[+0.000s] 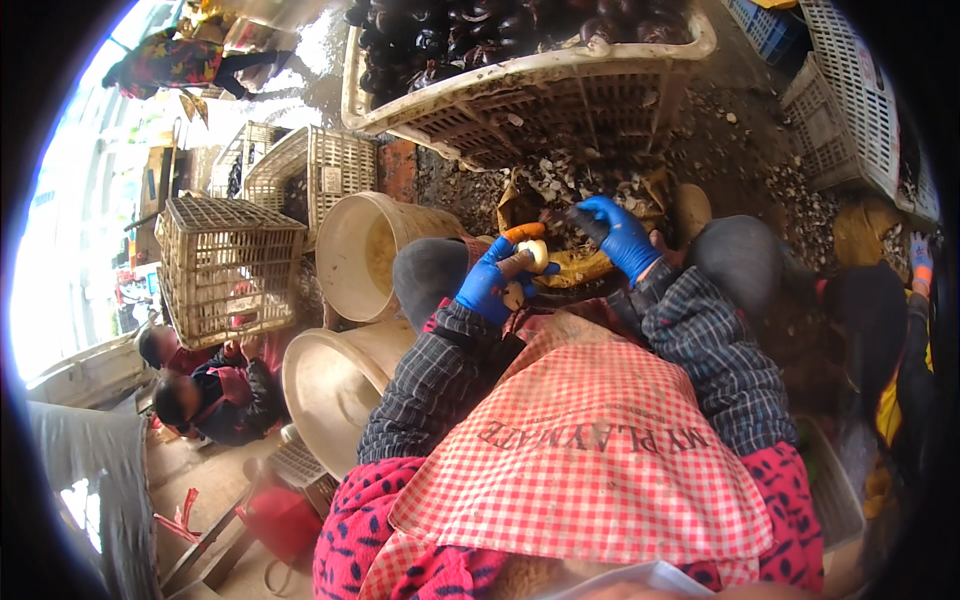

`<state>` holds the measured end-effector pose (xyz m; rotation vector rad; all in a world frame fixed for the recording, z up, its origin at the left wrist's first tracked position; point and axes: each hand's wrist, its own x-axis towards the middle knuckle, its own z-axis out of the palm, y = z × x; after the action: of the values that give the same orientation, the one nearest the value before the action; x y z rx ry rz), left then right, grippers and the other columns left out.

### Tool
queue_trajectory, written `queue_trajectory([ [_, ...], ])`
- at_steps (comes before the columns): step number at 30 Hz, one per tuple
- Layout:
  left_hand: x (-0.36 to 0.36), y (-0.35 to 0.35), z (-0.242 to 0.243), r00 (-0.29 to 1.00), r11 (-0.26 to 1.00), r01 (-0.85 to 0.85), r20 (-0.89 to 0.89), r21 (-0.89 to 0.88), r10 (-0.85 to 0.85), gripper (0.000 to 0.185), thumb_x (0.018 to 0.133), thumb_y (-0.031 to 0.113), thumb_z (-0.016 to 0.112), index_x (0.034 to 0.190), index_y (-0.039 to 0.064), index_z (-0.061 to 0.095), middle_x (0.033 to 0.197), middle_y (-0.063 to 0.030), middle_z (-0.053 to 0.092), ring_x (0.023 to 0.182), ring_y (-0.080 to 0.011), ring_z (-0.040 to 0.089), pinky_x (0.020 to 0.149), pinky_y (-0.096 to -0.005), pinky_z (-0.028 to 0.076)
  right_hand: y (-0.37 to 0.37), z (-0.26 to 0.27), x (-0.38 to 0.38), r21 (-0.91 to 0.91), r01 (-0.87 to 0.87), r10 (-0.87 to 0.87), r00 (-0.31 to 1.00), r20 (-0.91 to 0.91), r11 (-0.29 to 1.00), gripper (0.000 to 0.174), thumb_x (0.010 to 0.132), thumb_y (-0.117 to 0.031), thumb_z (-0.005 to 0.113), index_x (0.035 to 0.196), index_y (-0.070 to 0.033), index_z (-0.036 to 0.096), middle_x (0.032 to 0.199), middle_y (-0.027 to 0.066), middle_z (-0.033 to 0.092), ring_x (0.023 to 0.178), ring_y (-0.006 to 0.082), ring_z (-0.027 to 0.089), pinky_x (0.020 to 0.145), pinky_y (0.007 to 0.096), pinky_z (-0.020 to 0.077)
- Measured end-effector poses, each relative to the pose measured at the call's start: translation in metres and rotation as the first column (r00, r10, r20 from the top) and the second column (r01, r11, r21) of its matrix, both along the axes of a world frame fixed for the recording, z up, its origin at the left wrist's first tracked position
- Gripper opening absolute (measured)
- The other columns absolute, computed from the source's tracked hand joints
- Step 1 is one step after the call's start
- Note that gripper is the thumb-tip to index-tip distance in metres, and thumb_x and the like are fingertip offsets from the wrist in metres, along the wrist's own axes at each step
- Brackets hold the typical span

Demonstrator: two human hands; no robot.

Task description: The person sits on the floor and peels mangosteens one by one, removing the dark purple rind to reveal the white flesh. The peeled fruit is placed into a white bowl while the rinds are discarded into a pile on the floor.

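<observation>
My left hand (491, 281), in a blue glove with orange and brown wraps on some fingers, holds a pale, peeled round piece of produce (534, 256) in front of my lap. To its right, my right hand (624, 236), also blue-gloved, is closed around a dark tool (589, 223) whose far end is blurred. Below both hands lies a yellow sack (577, 270), with pale and dark peelings (570, 180) heaped beyond it. A red checked apron (600, 405) covers my lap.
A large dirty plastic crate (525, 75) of dark, glossy water chestnuts (480, 37) stands ahead. Two pale plastic buckets (360, 255) lie open-mouthed at left, near stacked crates (232, 262). Other people sit at left; a gloved co-worker's hand (921, 255) shows at far right, below white crates (855, 97).
</observation>
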<state>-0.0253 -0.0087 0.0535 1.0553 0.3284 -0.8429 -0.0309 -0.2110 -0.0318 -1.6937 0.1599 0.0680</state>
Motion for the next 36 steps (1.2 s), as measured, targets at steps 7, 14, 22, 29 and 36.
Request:
queue_trajectory([
  [7,0.002,0.009,-0.008,0.994,0.995,0.094,0.061,-0.011,-0.093,0.04,0.089,0.009,0.057,0.127,0.003,0.046,0.107,-0.011,0.06,0.092,-0.021,0.061,0.079,-0.0302,0.051,0.004,0.003,0.002,-0.125,-0.026,-0.005,0.97,-0.243,0.992,0.038,0.085,-0.041,0.066,0.106,-0.009,0.062,0.089,0.0073,0.066,0.08,0.015,0.062,0.073,0.0279,0.0491],
  [14,0.001,0.009,-0.01,0.999,0.983,0.04,0.035,-0.181,-0.034,0.04,0.09,0.007,0.055,0.13,0.004,0.046,0.114,-0.0104,0.057,0.099,-0.0212,0.059,0.075,-0.03,0.051,0.001,0.005,0.001,0.0,-0.121,0.121,0.992,0.037,0.993,0.034,0.087,-0.037,0.065,0.107,-0.009,0.06,0.089,0.0068,0.066,0.08,0.0152,0.062,0.074,0.0294,0.0494],
  [22,0.004,0.009,-0.01,0.998,0.996,0.027,-0.051,-0.088,-0.032,0.037,0.091,0.01,0.057,0.127,0.005,0.048,0.109,-0.0091,0.06,0.098,-0.0202,0.059,0.073,-0.029,0.051,0.001,0.009,0.002,-0.197,-0.123,0.146,0.983,0.11,0.973,0.033,0.086,-0.034,0.065,0.109,-0.011,0.059,0.092,0.0085,0.065,0.082,0.0172,0.064,0.075,0.0293,0.0498],
  [29,0.004,0.009,-0.007,1.0,0.979,-0.004,-0.029,-0.205,-0.002,0.042,0.09,0.01,0.058,0.13,0.008,0.047,0.111,-0.0082,0.058,0.098,-0.0204,0.059,0.076,-0.0306,0.052,0.002,0.004,0.004,0.018,-0.178,0.171,0.967,0.191,0.984,0.035,0.085,-0.04,0.066,0.102,-0.01,0.061,0.086,0.0061,0.065,0.08,0.0151,0.062,0.074,0.0303,0.0495],
  [36,0.005,0.002,0.004,1.0,0.999,0.009,-0.017,-0.053,-0.01,0.038,0.092,0.013,0.054,0.129,0.008,0.047,0.104,-0.009,0.06,0.089,-0.0217,0.061,0.068,-0.0279,0.051,0.0,0.003,0.004,0.005,-0.415,0.403,0.887,0.227,0.91,0.043,0.083,-0.043,0.067,0.11,-0.011,0.059,0.091,0.0074,0.065,0.08,0.018,0.064,0.072,0.0315,0.0502],
])
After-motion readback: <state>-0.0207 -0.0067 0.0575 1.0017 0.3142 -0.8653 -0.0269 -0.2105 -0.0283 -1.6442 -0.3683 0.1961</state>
